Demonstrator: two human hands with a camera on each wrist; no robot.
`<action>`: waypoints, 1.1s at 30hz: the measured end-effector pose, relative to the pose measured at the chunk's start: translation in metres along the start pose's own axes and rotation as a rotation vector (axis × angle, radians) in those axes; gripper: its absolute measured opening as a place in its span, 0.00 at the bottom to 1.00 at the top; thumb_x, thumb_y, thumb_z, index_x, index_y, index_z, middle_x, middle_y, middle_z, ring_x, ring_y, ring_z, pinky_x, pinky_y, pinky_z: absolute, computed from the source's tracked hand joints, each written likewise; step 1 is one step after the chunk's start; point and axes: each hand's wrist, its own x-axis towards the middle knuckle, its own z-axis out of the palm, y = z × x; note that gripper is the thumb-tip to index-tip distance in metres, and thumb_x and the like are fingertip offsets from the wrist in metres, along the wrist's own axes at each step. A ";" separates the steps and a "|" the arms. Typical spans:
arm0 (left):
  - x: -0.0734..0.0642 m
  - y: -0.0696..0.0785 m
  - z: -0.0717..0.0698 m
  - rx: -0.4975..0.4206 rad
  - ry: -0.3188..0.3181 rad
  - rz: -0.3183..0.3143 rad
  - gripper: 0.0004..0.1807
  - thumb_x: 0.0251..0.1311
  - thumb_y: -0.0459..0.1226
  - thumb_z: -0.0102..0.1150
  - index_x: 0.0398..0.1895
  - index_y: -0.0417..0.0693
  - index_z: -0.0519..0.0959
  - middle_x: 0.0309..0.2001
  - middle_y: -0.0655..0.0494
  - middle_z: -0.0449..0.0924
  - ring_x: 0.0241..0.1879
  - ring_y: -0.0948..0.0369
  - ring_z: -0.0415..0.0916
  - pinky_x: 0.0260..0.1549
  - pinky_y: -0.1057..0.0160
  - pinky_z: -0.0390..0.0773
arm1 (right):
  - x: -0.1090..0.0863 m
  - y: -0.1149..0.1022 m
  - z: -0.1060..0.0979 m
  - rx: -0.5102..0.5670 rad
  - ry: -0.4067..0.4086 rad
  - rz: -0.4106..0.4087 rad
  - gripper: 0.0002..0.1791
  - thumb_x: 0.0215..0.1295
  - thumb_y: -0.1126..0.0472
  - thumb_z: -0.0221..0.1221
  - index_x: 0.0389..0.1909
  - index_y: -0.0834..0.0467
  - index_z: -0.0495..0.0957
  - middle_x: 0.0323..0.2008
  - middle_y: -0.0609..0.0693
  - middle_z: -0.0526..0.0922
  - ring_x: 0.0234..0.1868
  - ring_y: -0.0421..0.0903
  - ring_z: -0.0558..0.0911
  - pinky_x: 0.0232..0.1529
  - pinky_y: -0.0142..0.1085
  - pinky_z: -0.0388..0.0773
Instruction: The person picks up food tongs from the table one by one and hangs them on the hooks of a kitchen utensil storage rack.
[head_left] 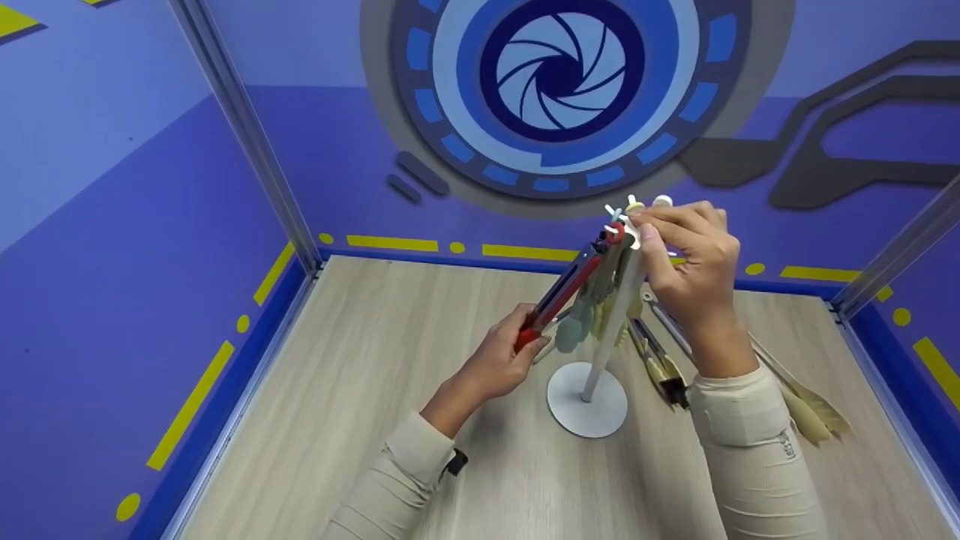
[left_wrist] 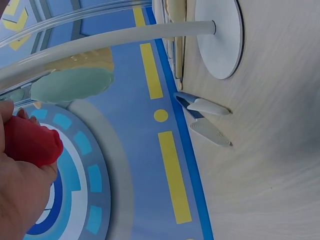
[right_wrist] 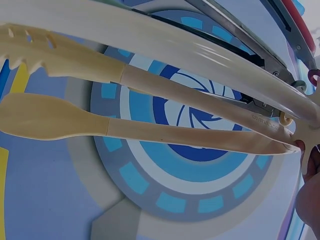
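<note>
My left hand grips a pair of red-and-dark tongs by the red end, holding them slanted up to the top of a white stand. The tongs' red ring lies at one of the stand's hooks; whether it is over the hook cannot be told. My right hand pinches the stand's top among the hooks with thumb and fingers. From the stand hang green-tipped tongs and tan tongs. In the left wrist view the red tongs' end shows in my left palm.
The stand's round white base rests on the wood-look table. Dark tongs with tan tips lie right of it, and long tan utensils lie beyond my right sleeve. Pale-tipped tongs lie near the back wall.
</note>
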 end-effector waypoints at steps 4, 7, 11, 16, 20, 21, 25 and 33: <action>0.002 0.001 0.006 -0.038 -0.006 -0.006 0.18 0.80 0.39 0.56 0.67 0.52 0.68 0.51 0.46 0.77 0.49 0.59 0.74 0.47 0.64 0.75 | -0.001 0.000 0.000 -0.005 -0.006 0.000 0.10 0.65 0.66 0.64 0.37 0.62 0.93 0.39 0.59 0.93 0.43 0.44 0.81 0.54 0.30 0.62; 0.003 0.002 0.012 -0.062 -0.013 0.002 0.18 0.81 0.39 0.54 0.68 0.52 0.67 0.56 0.46 0.79 0.52 0.60 0.77 0.49 0.66 0.78 | -0.002 0.001 0.000 -0.005 -0.010 0.001 0.10 0.65 0.65 0.64 0.38 0.61 0.93 0.39 0.59 0.94 0.43 0.43 0.80 0.54 0.30 0.62; 0.006 0.003 0.021 -0.097 -0.012 0.019 0.19 0.82 0.40 0.52 0.70 0.52 0.65 0.67 0.47 0.78 0.59 0.59 0.80 0.58 0.64 0.81 | -0.001 0.002 0.000 0.000 -0.008 -0.003 0.10 0.65 0.65 0.64 0.38 0.61 0.94 0.40 0.58 0.94 0.43 0.44 0.81 0.55 0.29 0.63; 0.007 0.002 0.032 -0.127 0.013 0.018 0.19 0.81 0.40 0.53 0.69 0.53 0.67 0.66 0.47 0.80 0.57 0.59 0.79 0.56 0.64 0.81 | -0.001 0.002 0.000 0.008 -0.019 -0.021 0.10 0.66 0.66 0.63 0.39 0.61 0.94 0.40 0.58 0.94 0.42 0.52 0.82 0.55 0.29 0.63; 0.008 0.003 0.036 -0.147 0.007 -0.006 0.19 0.81 0.40 0.54 0.69 0.54 0.67 0.63 0.48 0.80 0.54 0.61 0.77 0.52 0.66 0.79 | -0.001 0.002 0.000 0.016 -0.024 -0.030 0.10 0.66 0.66 0.63 0.40 0.60 0.94 0.41 0.58 0.94 0.42 0.52 0.83 0.55 0.29 0.64; 0.008 0.004 0.036 -0.149 0.003 -0.011 0.19 0.81 0.40 0.54 0.69 0.54 0.67 0.62 0.48 0.80 0.53 0.61 0.77 0.52 0.67 0.79 | -0.001 0.002 0.000 0.019 -0.024 -0.031 0.10 0.66 0.66 0.63 0.40 0.60 0.94 0.41 0.57 0.94 0.43 0.52 0.83 0.56 0.29 0.64; 0.008 0.006 0.033 -0.137 -0.005 -0.030 0.18 0.81 0.40 0.53 0.68 0.54 0.66 0.61 0.48 0.80 0.52 0.61 0.77 0.50 0.67 0.79 | -0.002 0.002 0.001 0.033 -0.031 -0.030 0.10 0.66 0.67 0.64 0.40 0.60 0.94 0.41 0.57 0.94 0.44 0.46 0.84 0.56 0.29 0.65; 0.007 0.008 0.029 -0.119 0.002 -0.073 0.19 0.79 0.41 0.57 0.67 0.56 0.68 0.60 0.51 0.80 0.53 0.62 0.79 0.53 0.65 0.80 | -0.002 0.002 -0.001 0.039 -0.049 -0.019 0.10 0.66 0.68 0.64 0.40 0.60 0.94 0.42 0.56 0.94 0.46 0.38 0.83 0.55 0.30 0.64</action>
